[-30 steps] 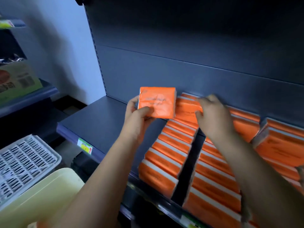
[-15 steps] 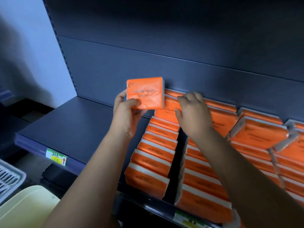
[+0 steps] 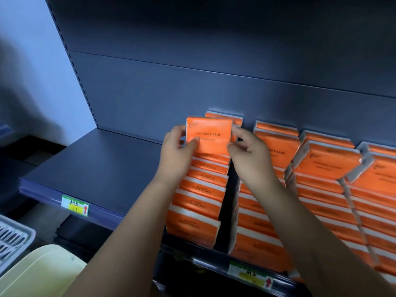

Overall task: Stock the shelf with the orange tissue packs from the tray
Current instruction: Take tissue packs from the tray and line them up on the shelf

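Orange tissue pack in hand: one pack (image 3: 209,135) held upright at the centre of the frame, label facing the camera, above the back end of the leftmost row and just in front of the rearmost pack (image 3: 222,116) by the back panel.
Left hand: the left hand (image 3: 176,151) pinches the pack's left edge, thumb on the front face, fingers behind.
Right hand: the right hand (image 3: 249,150) grips the pack's right edge with fingertips, thumb low on the front.
Shelf: the dark shelf (image 3: 90,168) is bare across its left half; its right half carries the stock.
Stocked rows: leftmost row (image 3: 199,200) runs from front lip to near the back; a second row (image 3: 255,221) sits right of a dark gap, with further rows (image 3: 334,189) toward the right edge, some packs there leaning.
Tray: a pale tray (image 3: 36,273) shows at lower left; its contents are out of view.
Progress: judged well along, with several rows filled; this pack is not yet set down.
Left to do: seating this pack, then probably filling the bare left half, if packs remain.
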`<control>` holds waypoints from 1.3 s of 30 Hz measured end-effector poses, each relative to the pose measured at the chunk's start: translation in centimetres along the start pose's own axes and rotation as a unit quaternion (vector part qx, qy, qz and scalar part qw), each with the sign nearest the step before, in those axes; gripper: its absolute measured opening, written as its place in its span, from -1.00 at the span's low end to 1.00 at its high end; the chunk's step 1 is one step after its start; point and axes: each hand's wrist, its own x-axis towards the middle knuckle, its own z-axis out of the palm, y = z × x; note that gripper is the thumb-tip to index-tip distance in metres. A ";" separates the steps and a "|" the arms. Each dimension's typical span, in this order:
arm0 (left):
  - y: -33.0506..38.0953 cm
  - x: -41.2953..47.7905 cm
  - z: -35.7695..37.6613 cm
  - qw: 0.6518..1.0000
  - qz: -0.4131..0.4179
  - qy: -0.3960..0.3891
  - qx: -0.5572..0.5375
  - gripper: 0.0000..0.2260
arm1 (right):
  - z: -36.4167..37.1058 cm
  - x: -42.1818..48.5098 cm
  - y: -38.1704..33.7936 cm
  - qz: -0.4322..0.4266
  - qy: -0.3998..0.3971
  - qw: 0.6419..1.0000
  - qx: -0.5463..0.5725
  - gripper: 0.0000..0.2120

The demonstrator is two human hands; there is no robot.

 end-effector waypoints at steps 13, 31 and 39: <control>0.5 -0.2 0.3 0.992 -0.058 -0.105 0.024 -0.76 | 0.7 -0.9 1.6 0.044 -0.017 0.998 -0.047 -0.70; 4.5 -13.2 -7.4 0.864 0.103 0.111 0.480 -0.37 | 2.6 -10.4 -7.5 -0.241 -0.047 0.918 -0.311 -0.36; -1.0 -27.3 -22.9 0.800 -0.093 0.207 0.555 -0.35 | 15.7 -22.6 -9.1 -0.315 -0.191 0.904 -0.217 -0.45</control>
